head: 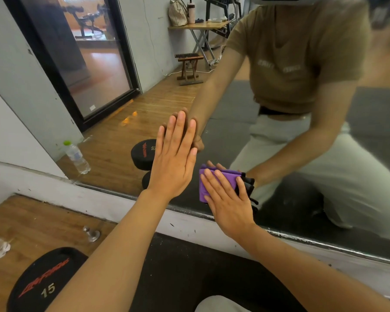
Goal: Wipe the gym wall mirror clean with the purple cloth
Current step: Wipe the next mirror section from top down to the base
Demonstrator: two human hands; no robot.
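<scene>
Purple cloth (216, 183), folded, is pressed flat against the gym wall mirror (291, 154) near its lower edge by the spread right hand (229, 199), while the left hand (175, 158), fingers straight and together, apparently braces on the glass for balance.

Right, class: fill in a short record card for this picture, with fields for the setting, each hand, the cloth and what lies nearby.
setting: gym floor, facing a wall mirror
left hand: fingers straight, palm flat on the glass
right hand: fingers straight, pressing the purple cloth against the mirror's lower part
cloth: folded, purple with black edging
nearby: dumbbell marked 15 at lower left; reflected water bottle
</scene>
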